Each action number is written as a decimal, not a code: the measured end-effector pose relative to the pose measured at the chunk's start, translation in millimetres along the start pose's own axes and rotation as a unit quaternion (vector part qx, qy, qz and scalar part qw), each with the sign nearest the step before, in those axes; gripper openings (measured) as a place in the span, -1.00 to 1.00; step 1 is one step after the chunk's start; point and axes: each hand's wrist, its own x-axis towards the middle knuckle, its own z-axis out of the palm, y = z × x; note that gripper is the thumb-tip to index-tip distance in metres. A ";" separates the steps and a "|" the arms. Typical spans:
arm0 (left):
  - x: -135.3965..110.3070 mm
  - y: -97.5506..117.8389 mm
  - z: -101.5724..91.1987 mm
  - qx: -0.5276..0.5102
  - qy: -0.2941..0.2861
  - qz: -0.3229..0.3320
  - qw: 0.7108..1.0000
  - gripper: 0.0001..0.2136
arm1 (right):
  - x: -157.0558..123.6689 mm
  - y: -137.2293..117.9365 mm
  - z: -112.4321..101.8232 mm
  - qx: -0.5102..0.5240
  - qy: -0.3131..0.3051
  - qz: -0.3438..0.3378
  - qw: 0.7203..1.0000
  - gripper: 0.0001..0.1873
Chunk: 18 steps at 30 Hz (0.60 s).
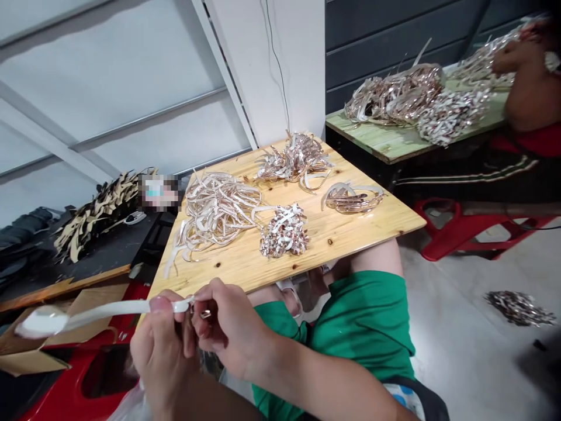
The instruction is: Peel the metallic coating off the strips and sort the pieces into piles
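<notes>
A long white strap-like strip [109, 311] is pinched between the thumb and fingers of my left hand [160, 339], its loose end curling out to the left. My right hand [232, 327] is closed at the strip's other end, fingertips almost against the left ones. A small shiny bit shows between the right fingers; its shape is partly hidden. Beyond my hands, on the wooden table [245, 275], lie a heap of long pale strips [219, 207], a pile of short shiny pieces [284, 231], a looped bundle of rose-gold strips [355, 199] and a tangled heap [295, 158].
A co-worker's arm [530, 82] reaches over a second table [390, 143] with more shiny strips. Red stools [442, 234] stand to the right, and a shiny pile [519, 308] lies on the floor. At left are a dark table with black-and-tan strips [100, 210] and a cardboard box [87, 307].
</notes>
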 end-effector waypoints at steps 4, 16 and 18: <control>7.6 -7.9 -3.4 -0.084 -0.060 0.093 0.990 -0.54 | -1.3 -2.0 5.7 -0.012 0.008 0.008 1.000 -0.72; 64.6 -43.8 10.3 -0.116 -0.064 0.099 0.986 -0.45 | 7.0 -85.4 -47.2 -0.414 0.038 -0.188 0.890 -0.68; 83.9 -58.2 14.1 -0.057 -0.045 0.071 0.995 -0.51 | -3.6 -123.4 -66.6 -0.514 0.105 -0.271 0.807 -0.65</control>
